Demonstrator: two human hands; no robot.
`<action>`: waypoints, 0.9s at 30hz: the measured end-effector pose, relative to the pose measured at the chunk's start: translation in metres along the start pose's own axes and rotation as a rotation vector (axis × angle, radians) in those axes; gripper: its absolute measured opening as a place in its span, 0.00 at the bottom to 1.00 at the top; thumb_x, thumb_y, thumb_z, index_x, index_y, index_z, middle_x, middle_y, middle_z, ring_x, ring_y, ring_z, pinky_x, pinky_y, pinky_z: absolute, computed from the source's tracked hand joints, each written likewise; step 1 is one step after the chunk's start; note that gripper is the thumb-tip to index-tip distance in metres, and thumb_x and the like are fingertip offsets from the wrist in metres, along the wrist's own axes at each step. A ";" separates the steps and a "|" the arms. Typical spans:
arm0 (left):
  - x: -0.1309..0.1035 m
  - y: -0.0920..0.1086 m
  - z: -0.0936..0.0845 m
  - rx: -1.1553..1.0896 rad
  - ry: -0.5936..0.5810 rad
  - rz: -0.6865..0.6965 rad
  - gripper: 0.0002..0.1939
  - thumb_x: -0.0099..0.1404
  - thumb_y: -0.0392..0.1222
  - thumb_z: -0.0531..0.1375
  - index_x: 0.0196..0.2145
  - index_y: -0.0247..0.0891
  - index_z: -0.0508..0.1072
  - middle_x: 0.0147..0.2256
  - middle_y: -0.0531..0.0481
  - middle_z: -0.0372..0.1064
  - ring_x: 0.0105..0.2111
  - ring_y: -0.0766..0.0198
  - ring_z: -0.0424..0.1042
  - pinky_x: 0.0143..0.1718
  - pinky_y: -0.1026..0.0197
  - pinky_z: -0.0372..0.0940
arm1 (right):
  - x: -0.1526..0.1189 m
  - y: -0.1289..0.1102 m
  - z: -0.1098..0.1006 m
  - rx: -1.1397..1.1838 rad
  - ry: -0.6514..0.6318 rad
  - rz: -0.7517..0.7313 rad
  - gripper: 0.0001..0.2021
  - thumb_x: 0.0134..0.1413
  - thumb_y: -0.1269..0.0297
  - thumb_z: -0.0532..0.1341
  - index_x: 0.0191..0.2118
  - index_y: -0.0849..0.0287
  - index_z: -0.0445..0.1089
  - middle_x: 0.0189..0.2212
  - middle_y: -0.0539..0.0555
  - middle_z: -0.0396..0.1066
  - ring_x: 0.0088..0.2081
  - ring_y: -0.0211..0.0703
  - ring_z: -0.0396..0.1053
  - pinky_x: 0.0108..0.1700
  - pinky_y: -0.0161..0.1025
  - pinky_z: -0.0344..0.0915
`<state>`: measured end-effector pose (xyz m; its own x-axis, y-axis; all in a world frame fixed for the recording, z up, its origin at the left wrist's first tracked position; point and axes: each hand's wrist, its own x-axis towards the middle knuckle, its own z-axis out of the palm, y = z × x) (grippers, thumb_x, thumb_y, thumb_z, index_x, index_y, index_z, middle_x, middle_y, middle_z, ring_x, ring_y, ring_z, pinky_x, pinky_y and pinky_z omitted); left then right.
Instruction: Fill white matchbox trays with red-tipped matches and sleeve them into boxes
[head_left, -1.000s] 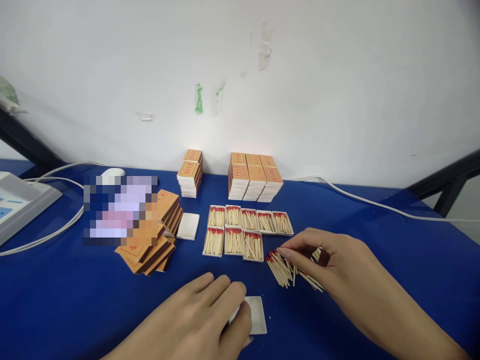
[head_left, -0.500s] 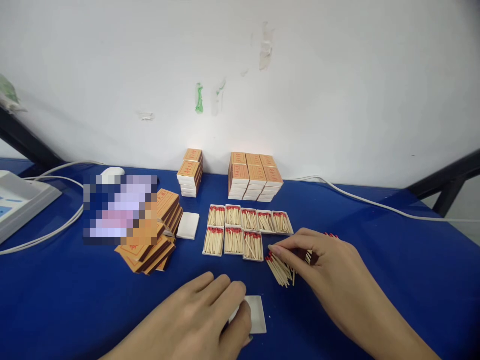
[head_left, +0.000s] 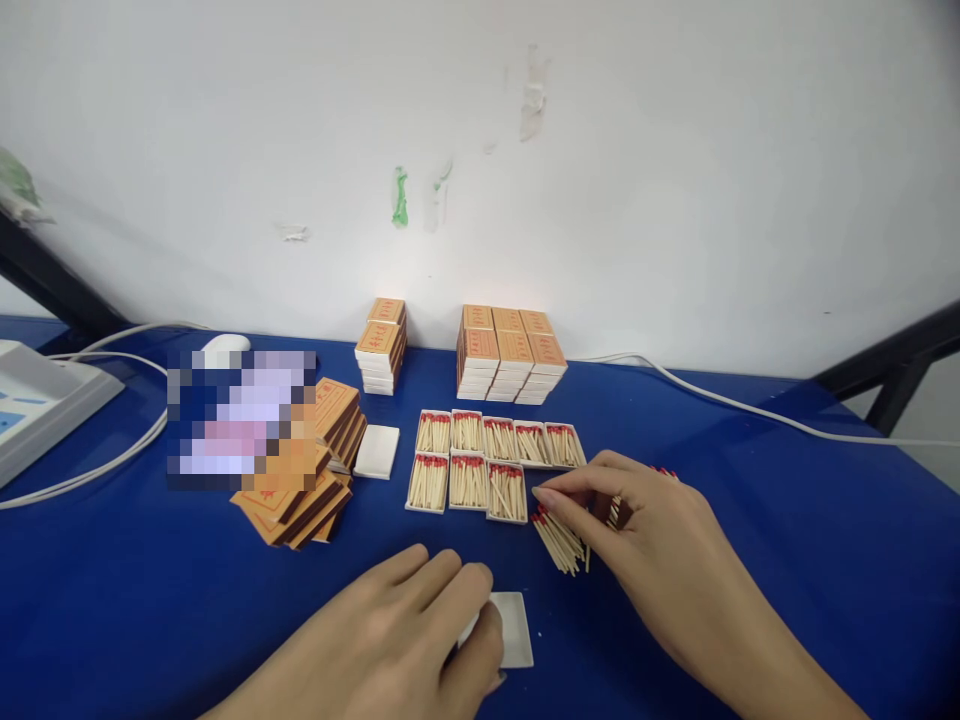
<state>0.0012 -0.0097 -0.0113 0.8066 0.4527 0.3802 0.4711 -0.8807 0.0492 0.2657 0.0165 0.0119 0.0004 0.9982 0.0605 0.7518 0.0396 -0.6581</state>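
Observation:
My left hand (head_left: 420, 625) is closed at the front of the table, its curled fingers on a white matchbox tray partly hidden beneath them. The bare inside of an empty white tray (head_left: 515, 630) shows beside the fingertips. My right hand (head_left: 652, 530) has thumb and index finger pinched together above a loose pile of red-headed matches (head_left: 559, 545); whatever sits between the tips is too small to make out. More matches show under and behind this hand. Just beyond, two rows of open matchbox trays (head_left: 467, 481) hold matches, heads pointing away from me.
Stacked orange matchboxes (head_left: 497, 350) stand by the wall, with a smaller stack (head_left: 380, 345) to their left. Matchbox sleeves (head_left: 300, 500) lie heaped at left, next to a white tray stack (head_left: 376, 452). A pixelated patch, white cables (head_left: 712, 420) and a grey device (head_left: 52, 410) are also present.
The right fingertips have shifted very slightly left and up over the match pile. My left hand and the trays stay as they were.

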 end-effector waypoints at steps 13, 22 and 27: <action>-0.002 0.000 -0.001 -0.009 -0.016 -0.010 0.03 0.80 0.36 0.68 0.49 0.37 0.78 0.42 0.49 0.80 0.38 0.55 0.81 0.37 0.52 0.78 | 0.008 0.015 -0.025 -0.165 -0.049 0.124 0.19 0.68 0.39 0.65 0.36 0.46 0.84 0.29 0.49 0.82 0.29 0.48 0.76 0.33 0.45 0.64; -0.002 -0.001 0.004 0.001 0.028 -0.007 0.03 0.84 0.38 0.65 0.50 0.37 0.78 0.44 0.49 0.81 0.36 0.55 0.82 0.33 0.51 0.76 | 0.002 0.027 -0.034 -0.223 -0.175 0.041 0.11 0.70 0.50 0.65 0.41 0.44 0.84 0.39 0.50 0.84 0.38 0.48 0.79 0.38 0.44 0.70; -0.002 0.000 0.002 0.015 0.042 -0.011 0.03 0.85 0.38 0.64 0.50 0.37 0.78 0.44 0.49 0.81 0.36 0.56 0.82 0.35 0.53 0.76 | 0.001 0.034 -0.036 -0.240 -0.201 -0.014 0.09 0.72 0.53 0.67 0.42 0.45 0.85 0.41 0.51 0.83 0.38 0.46 0.79 0.40 0.44 0.71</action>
<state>0.0002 -0.0099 -0.0134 0.7857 0.4562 0.4179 0.4857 -0.8732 0.0401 0.3155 0.0169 0.0167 -0.1240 0.9876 -0.0968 0.8849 0.0659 -0.4610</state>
